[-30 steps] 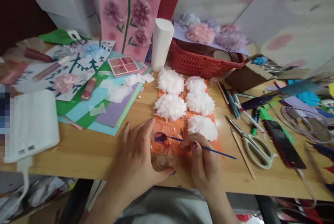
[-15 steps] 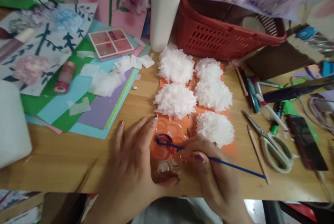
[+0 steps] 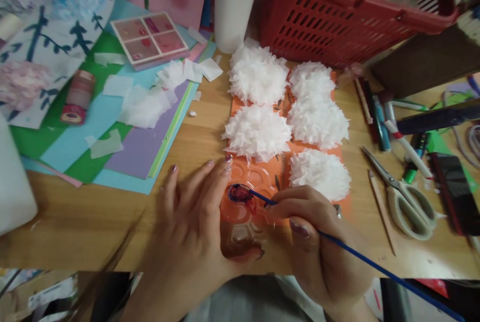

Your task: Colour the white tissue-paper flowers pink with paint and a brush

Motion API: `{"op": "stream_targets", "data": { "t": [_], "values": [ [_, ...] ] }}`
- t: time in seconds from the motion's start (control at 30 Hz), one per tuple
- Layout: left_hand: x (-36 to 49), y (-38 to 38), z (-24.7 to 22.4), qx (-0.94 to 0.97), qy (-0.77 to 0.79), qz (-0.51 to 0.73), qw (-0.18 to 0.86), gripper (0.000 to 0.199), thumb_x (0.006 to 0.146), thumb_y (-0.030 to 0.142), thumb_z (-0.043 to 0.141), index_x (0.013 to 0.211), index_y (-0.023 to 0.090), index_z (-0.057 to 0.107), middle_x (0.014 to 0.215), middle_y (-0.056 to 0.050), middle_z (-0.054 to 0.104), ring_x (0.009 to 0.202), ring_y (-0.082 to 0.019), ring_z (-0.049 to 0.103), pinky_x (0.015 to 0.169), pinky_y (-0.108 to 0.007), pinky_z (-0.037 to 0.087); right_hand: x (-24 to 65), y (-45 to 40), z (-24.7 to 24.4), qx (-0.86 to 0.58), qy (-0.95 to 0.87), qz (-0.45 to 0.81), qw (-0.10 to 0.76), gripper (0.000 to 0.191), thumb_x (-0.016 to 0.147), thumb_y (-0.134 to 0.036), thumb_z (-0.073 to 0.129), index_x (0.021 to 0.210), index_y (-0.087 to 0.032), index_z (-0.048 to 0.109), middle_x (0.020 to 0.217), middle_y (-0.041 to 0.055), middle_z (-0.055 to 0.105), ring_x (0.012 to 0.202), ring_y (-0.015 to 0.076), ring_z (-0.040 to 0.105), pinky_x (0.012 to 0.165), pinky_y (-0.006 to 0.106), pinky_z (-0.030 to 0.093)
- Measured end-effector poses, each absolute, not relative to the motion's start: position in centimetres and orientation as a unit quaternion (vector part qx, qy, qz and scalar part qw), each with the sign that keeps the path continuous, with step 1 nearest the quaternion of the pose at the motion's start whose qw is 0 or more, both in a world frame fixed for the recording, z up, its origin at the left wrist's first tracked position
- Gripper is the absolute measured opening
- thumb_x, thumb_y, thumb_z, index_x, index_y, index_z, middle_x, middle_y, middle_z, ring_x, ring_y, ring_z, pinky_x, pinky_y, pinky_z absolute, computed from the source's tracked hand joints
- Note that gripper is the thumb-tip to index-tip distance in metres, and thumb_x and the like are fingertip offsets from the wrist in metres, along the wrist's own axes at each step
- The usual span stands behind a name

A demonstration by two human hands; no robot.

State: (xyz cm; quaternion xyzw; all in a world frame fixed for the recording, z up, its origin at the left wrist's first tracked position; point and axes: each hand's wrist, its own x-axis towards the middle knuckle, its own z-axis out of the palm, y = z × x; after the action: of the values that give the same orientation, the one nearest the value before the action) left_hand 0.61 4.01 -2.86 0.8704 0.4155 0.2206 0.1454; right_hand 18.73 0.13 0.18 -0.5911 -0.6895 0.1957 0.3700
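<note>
Red basket (image 3: 318, 27) toward far edge of table (image 3: 93, 227). By near edge: left hand (image 3: 195, 227), thumb and fingers apart around clear palette (image 3: 235, 213), rim contact likely but blurry; right hand (image 3: 332, 264), pinched on blue paintbrush (image 3: 262, 197), tip in dark paint (image 3: 239, 193).

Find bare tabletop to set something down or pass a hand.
Largest: left foreground, between paper stack, left hand, white block and table edge. Narrow: between stack and white puffs, small scraps in it. Crowded: right side, with scissors, markers, phone.
</note>
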Motion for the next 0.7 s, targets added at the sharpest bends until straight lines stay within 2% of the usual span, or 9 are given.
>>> {"op": "stream_targets", "data": {
  "t": [0.2, 0.33, 0.43, 0.57, 0.7],
  "values": [
    [0.6, 4.0, -2.9, 0.874, 0.409, 0.225, 0.136, 0.094, 0.077, 0.047, 0.073, 0.147, 0.005, 0.026, 0.141, -0.025, 0.056, 0.135, -0.035, 0.050, 0.121, -0.063, 0.020, 18.2, 0.4, 0.6, -0.575, -0.711, 0.212, 0.345, 0.017, 0.107, -0.027, 0.034, 0.110, -0.025, 0.051, 0.090, 0.0020, 0.068, 0.080, 0.0147, 0.066, 0.070, 0.028, 0.055],
    [0.5, 4.1, -2.9, 0.874, 0.407, 0.226, 0.136, 0.092, 0.078, 0.048, 0.072, 0.146, 0.005, 0.028, 0.140, -0.025, 0.056, 0.135, -0.036, 0.050, 0.120, -0.064, 0.022, 18.4, -0.3, 0.4, -0.589, -0.672, 0.265, 0.362, 0.023, 0.107, -0.030, 0.033, 0.105, -0.025, 0.055, 0.093, 0.0018, 0.067, 0.087, 0.0147, 0.067, 0.074, 0.028, 0.054],
    [0.6, 4.1, -2.8, 0.876, 0.406, 0.225, 0.133, 0.095, 0.076, 0.049, 0.074, 0.146, 0.005, 0.027, 0.141, -0.026, 0.056, 0.133, -0.037, 0.052, 0.119, -0.064, 0.023, 19.1, -0.7, 0.6, -0.611, -0.651, 0.288, 0.347, 0.024, 0.106, -0.029, 0.035, 0.100, -0.025, 0.058, 0.093, 0.0030, 0.068, 0.089, 0.0168, 0.067, 0.072, 0.029, 0.054],
    [0.5, 4.1, -2.9, 0.877, 0.408, 0.215, 0.136, 0.099, 0.074, 0.048, 0.076, 0.148, 0.005, 0.025, 0.142, -0.026, 0.055, 0.133, -0.037, 0.051, 0.120, -0.064, 0.021, 20.0, -0.6, 1.2, -0.644, -0.646, 0.265, 0.313, 0.022, 0.105, -0.027, 0.039, 0.095, -0.025, 0.059, 0.086, 0.0026, 0.069, 0.080, 0.0175, 0.067, 0.061, 0.028, 0.050],
    [0.4, 4.1, -3.0, 0.876, 0.407, 0.217, 0.141, 0.100, 0.073, 0.048, 0.077, 0.148, 0.006, 0.025, 0.143, -0.025, 0.054, 0.133, -0.036, 0.051, 0.121, -0.063, 0.019, 20.1, -0.2, 1.4, -0.643, -0.651, 0.239, 0.326, 0.018, 0.104, -0.025, 0.040, 0.098, -0.024, 0.058, 0.089, 0.0023, 0.068, 0.081, 0.0166, 0.067, 0.066, 0.029, 0.052]
  ]
}}
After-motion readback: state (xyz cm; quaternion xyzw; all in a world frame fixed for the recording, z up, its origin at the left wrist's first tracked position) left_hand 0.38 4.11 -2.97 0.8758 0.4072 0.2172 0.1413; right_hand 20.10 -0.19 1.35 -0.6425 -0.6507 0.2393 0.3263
